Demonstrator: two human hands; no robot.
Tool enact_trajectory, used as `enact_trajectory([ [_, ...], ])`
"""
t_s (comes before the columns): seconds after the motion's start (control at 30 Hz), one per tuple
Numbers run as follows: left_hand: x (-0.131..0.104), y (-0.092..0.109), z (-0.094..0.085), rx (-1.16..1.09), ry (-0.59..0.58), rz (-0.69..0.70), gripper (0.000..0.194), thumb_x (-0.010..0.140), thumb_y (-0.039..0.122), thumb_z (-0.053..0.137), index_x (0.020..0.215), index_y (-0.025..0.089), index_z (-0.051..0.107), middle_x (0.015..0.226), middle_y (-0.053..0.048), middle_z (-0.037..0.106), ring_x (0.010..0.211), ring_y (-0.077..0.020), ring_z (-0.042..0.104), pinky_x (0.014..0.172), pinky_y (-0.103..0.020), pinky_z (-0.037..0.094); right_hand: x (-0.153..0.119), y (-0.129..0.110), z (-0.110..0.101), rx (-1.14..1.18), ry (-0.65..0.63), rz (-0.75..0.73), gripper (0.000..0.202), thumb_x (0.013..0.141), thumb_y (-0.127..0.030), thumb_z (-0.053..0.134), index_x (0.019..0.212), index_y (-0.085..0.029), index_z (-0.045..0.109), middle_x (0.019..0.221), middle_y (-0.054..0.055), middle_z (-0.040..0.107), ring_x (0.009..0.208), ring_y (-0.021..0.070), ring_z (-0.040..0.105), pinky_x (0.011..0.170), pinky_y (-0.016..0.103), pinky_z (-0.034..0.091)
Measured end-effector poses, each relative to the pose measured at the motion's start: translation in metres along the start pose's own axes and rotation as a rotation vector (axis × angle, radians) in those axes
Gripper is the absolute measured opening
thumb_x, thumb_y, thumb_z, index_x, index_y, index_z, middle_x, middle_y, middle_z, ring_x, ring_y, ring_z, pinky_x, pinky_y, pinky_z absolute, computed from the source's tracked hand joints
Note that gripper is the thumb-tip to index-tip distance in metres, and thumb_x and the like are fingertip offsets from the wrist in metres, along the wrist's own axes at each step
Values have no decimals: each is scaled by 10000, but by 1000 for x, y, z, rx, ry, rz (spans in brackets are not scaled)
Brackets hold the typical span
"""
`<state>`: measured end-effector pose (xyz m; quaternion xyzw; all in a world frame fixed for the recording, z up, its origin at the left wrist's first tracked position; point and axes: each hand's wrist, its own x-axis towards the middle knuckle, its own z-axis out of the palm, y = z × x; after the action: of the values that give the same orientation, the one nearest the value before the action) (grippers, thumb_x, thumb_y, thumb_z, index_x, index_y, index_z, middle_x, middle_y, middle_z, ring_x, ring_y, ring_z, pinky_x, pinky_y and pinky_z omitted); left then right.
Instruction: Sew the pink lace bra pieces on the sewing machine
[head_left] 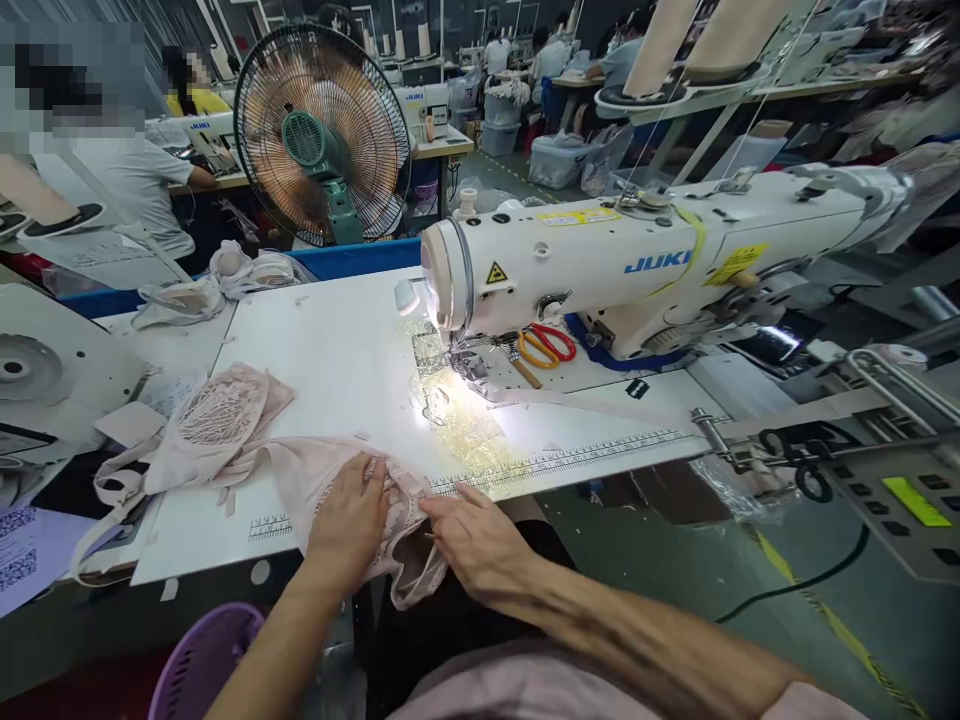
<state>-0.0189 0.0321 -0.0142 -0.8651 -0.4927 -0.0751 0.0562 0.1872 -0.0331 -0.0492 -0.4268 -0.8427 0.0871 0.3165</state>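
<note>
A pale pink lace bra (225, 425) lies across the left and front of the white sewing table. One lace cup rests flat on the left, and the other end droops over the front edge. My left hand (352, 515) is closed on the fabric near that edge, its thumb hidden. Beside it, my right hand (480, 540) pinches the lace border between thumb and fingers. Both hands are in front of the sewing machine (555, 265), apart from its lit needle area (450, 370).
Orange- and red-handled scissors (546, 346) lie under the machine arm. A metal tape-feeding guide (720, 435) juts out at right. More bra pieces (225, 280) sit at the back left. A large fan (322, 135) stands behind the table; a purple basket (206, 660) is below.
</note>
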Motion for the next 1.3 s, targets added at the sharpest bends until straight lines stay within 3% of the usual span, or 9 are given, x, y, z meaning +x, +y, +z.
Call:
enact_trajectory([
  [0.1,-11,-13,3,-102,6,73,404,932,135,412,1268,169,635,1361,-178,567,1223,-298,574,959,-436,549,0,12,-16,-77,-132,-5,265,932,-65,373,955,-155,622,1184,135,710,1129,228,655,1143,572,344],
  [0.2,-16,-19,-4,-156,-12,150,391,886,71,404,1140,192,676,1394,-135,557,1275,-300,537,998,-463,527,5,19,-33,-99,-227,-26,279,908,-35,392,1012,-127,635,1250,147,680,1200,244,621,1154,575,326],
  [0.37,-16,-7,-7,-238,79,95,276,942,179,385,986,164,657,1197,-131,675,1242,-294,569,1018,-492,509,12,23,-44,-83,-288,-19,317,927,-55,391,1121,-117,633,1247,142,684,1233,239,603,1153,551,344],
  [0.53,-17,14,7,-110,100,-46,400,948,328,492,1281,145,615,1079,-163,660,1204,-353,573,991,-561,489,11,26,-39,-83,-316,20,335,930,-87,393,1170,-120,624,1206,145,702,1232,242,602,1146,540,349],
  [0.67,-21,21,10,-48,2,-22,535,847,395,671,1356,249,596,1294,-198,556,1300,-413,471,1051,-632,389,15,25,-46,-47,-343,51,346,948,-106,379,1230,-100,578,1170,146,713,1217,241,606,1127,541,353],
  [0.83,-24,22,2,-31,-101,-30,685,761,439,768,1399,336,542,1467,-199,439,1355,-423,421,1070,-628,361,45,12,-59,-92,-486,196,254,957,-142,390,983,-131,642,896,96,716,849,217,666,929,418,470],
  [0.97,-21,25,-3,7,-118,-49,701,716,486,804,1364,341,580,1443,-208,493,1347,-436,443,1044,-627,398,77,0,-46,-156,-438,306,199,955,-163,438,921,-130,631,874,93,657,782,197,598,678,295,436],
  [1.13,-19,28,-9,44,-158,-52,687,707,540,793,1326,294,622,1444,-232,508,1348,-446,447,1039,-626,414,100,2,-14,-154,-420,253,174,941,-149,473,955,-162,646,858,57,614,740,166,538,602,267,357],
  [1.3,-19,27,-10,60,-210,-53,658,718,558,777,1299,278,644,1458,-255,487,1358,-436,441,1056,-617,397,109,4,-1,-197,-433,191,155,933,-173,504,976,-187,652,834,41,584,710,157,493,575,270,306],
])
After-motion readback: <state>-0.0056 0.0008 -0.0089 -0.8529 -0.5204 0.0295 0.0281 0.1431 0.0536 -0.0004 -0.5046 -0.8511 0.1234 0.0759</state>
